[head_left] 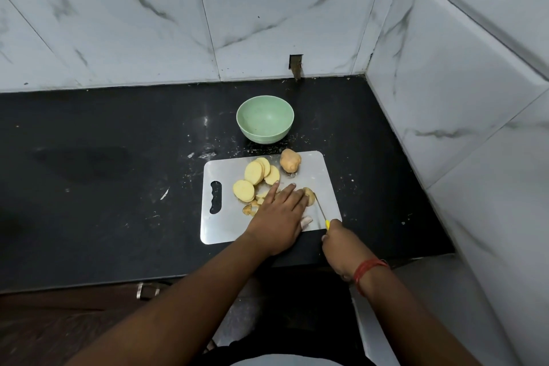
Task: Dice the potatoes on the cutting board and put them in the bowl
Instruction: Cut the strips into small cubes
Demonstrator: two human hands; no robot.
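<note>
Bowls: one (pixel 265 119)
Cutting boards: one (pixel 322 171)
Whole potatoes: one (pixel 290 160)
Round potato slices: four (pixel 253 172)
Knives: one (pixel 321 211)
Hands: two (pixel 279 217)

Head view, high, looking down, close

The light is soft and even, a little cool, and the white wall tiles (pixel 267 18) look bright while the black bench (pixel 104 157) stays dark with a dull glare patch. Tile lines bend toward the edges from the wide lens. The forearms at the bottom are slightly blurred.
</note>
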